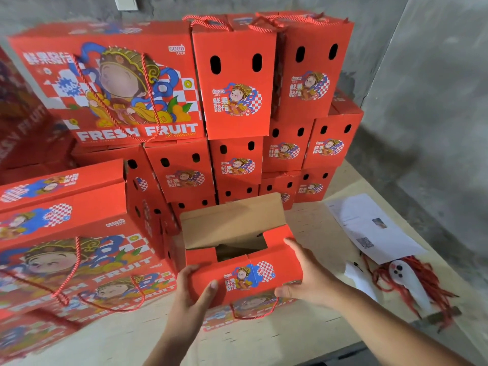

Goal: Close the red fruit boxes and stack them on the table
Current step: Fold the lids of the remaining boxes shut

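While many closed red fruit boxes (235,83) already stand stacked at the worktop's (303,336) rear, one open box (237,260) sits at front centre. Left hand (190,291) and right hand (306,276) grip its near flap, fingers curled; far flap upright. Closing and stacking remain.

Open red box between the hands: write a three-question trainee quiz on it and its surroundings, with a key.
1. True or false: the far brown flap of the open box stands up.
2. Which hand holds the box's right end? A left hand B right hand
3. Fill in: the red cords lie on the table to the box's ____.

Key: 1 true; 2 B; 3 right.
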